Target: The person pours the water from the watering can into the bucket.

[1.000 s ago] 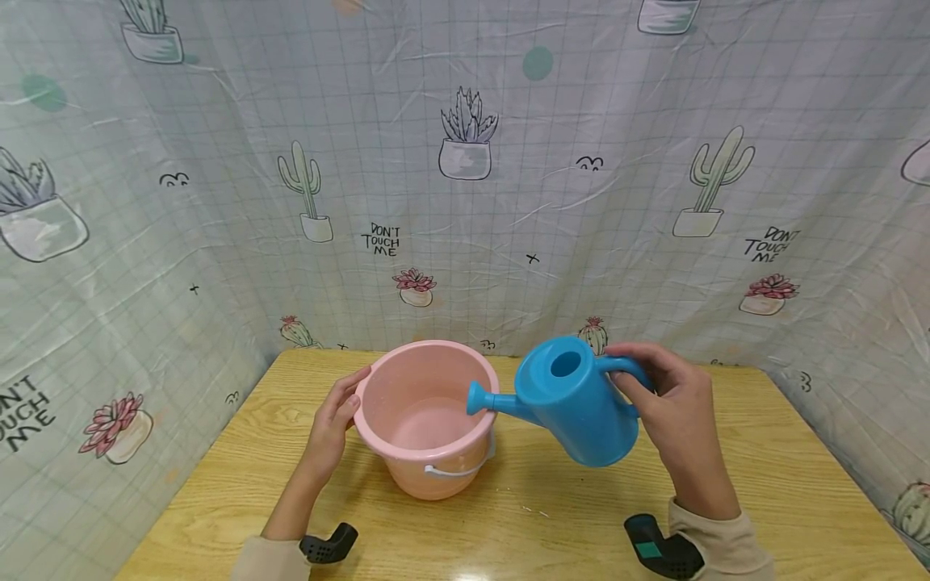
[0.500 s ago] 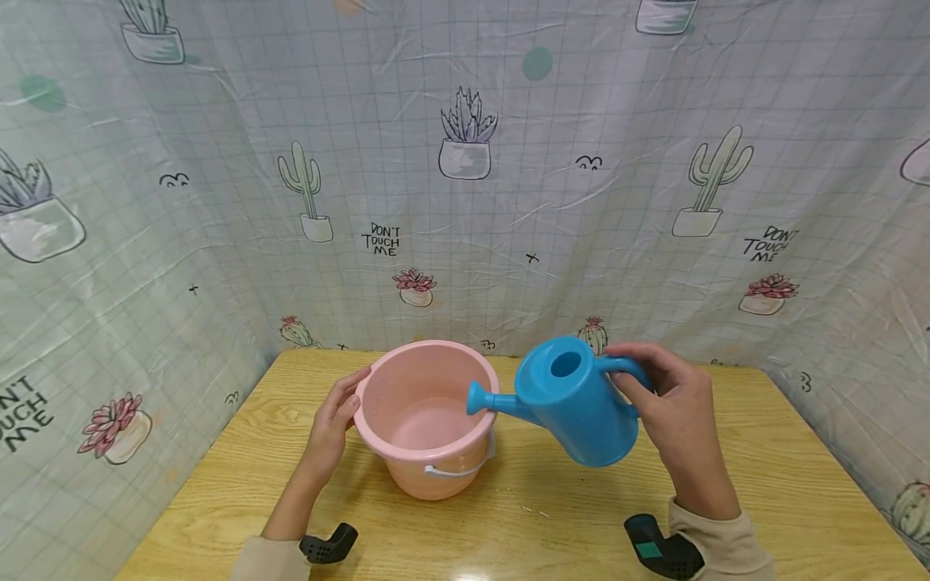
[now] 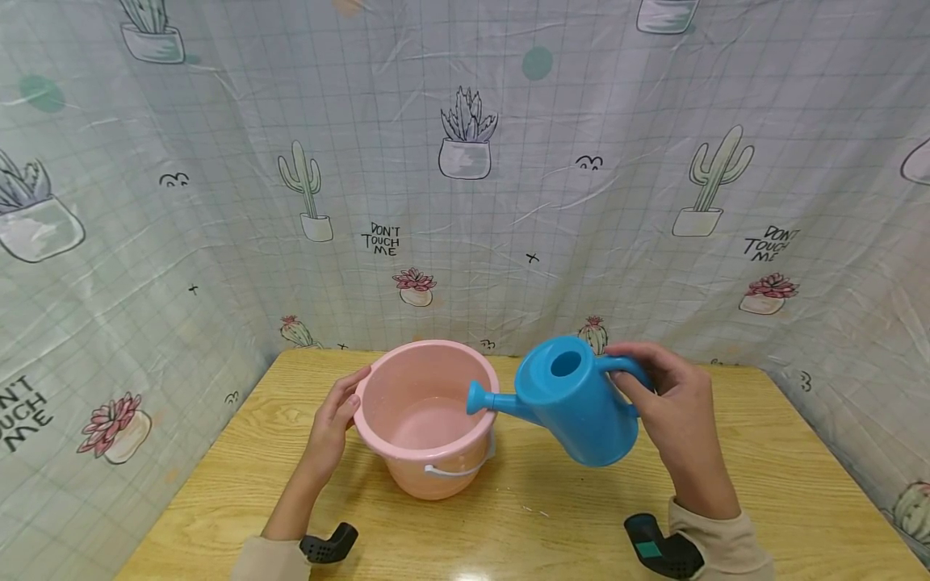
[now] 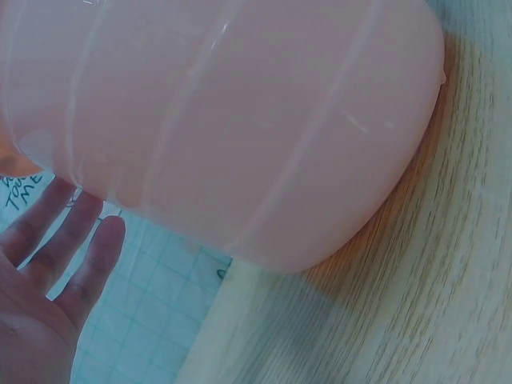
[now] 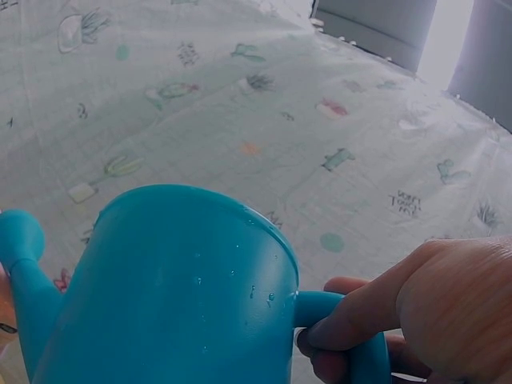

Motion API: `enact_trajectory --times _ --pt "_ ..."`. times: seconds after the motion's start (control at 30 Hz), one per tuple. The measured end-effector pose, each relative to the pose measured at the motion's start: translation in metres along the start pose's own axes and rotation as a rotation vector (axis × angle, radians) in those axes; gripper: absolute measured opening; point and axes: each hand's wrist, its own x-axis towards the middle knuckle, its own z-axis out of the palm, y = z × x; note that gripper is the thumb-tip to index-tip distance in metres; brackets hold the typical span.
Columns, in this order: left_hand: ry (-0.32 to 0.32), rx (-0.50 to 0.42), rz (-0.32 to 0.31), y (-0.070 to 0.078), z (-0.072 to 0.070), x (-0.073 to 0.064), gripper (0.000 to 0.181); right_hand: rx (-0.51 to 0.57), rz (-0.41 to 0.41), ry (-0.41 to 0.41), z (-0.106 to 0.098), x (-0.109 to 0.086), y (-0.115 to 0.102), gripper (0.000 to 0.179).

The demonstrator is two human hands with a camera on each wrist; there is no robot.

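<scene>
A pink bucket (image 3: 443,472) stands on the wooden table, its white handle hanging at the front. My left hand (image 3: 336,418) rests against the bucket's left side at the rim; in the left wrist view its fingers (image 4: 94,264) lie fairly straight along the wall. My right hand (image 3: 677,413) grips the curved handle of a blue watering can (image 3: 592,424), which leans toward the bucket. The can's flared spout end reaches over the bucket's right rim. Water drops dot the can's side (image 5: 184,296) in the right wrist view. No stream shows at the spout.
Small wet spots (image 3: 536,511) lie on the wooden table (image 3: 756,476) in front of the bucket and can. A grey-white cactus-print curtain (image 3: 552,218) hangs close behind the table and along both sides. Black devices (image 3: 330,544) are worn at both wrists.
</scene>
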Motion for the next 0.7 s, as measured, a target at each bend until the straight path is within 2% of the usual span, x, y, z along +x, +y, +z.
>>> enact_trajectory --times 0.7 --pt "0.010 -0.013 0.002 0.0022 0.0011 0.0005 0.042 -0.007 -0.002 0.006 -0.0003 0.0010 -0.0020 0.024"
